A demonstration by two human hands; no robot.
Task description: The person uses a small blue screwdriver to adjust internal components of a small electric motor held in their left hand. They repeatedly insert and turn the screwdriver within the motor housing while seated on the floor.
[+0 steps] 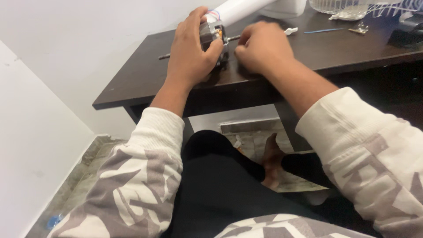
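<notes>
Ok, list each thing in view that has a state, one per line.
Left hand: wrapped around the motor, gripping it.
Right hand: closed, resting on the desk by the shaft.
Motor: lying on the desk, held.
Shaft: sticking out of the motor toward the right hand.
White tube: lying tilted behind the motor.
Blue tool: lying flat, untouched.
Desk: dark, upright.

motor (212, 36) on table (145, 75) between hands; wire guard (348, 6) behind, far right
</notes>
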